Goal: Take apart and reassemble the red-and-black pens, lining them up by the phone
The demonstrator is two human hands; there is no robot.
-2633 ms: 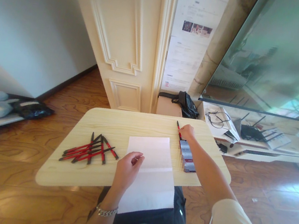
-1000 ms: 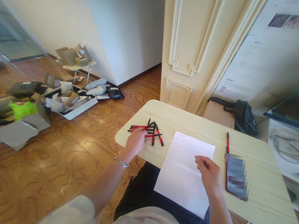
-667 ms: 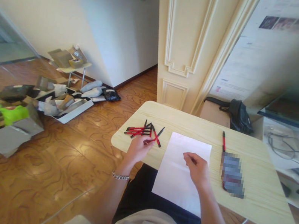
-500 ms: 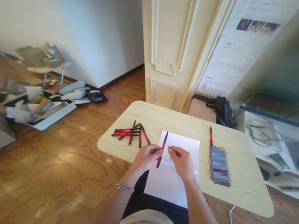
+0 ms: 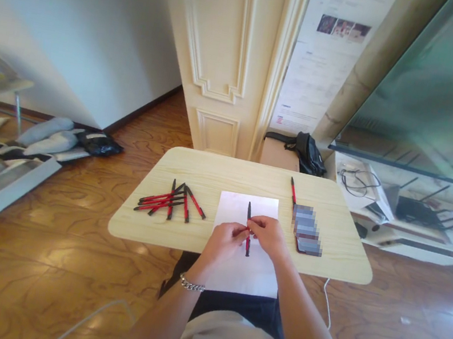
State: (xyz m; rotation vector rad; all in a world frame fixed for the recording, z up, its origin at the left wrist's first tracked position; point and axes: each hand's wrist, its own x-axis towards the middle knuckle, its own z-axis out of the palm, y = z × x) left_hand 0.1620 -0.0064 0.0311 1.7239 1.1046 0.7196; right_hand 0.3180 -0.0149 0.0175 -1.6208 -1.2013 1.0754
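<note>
My left hand [image 5: 226, 239] and my right hand [image 5: 268, 235] meet over a white sheet of paper [image 5: 247, 213], both pinched on one red and black pen [image 5: 248, 226] that points away from me. The paper lies on a small light wooden table [image 5: 216, 176] and hangs over its near edge. A pile of several red and black pens [image 5: 169, 203] lies left of the paper. One more such pen [image 5: 293, 191] lies right of the paper, beside a blurred dark flat object [image 5: 305, 237].
A cream panelled door [image 5: 216, 46] stands behind the table. A black bag [image 5: 308, 153] sits on a low stool. A low shelf with cables [image 5: 354, 182] is at right. Boxes and a white tray [image 5: 10, 188] lie on the wooden floor at left.
My left hand took a pen from the pile and carried it over the paper. My right hand left the single pen at the far right and joined it on that pen.
</note>
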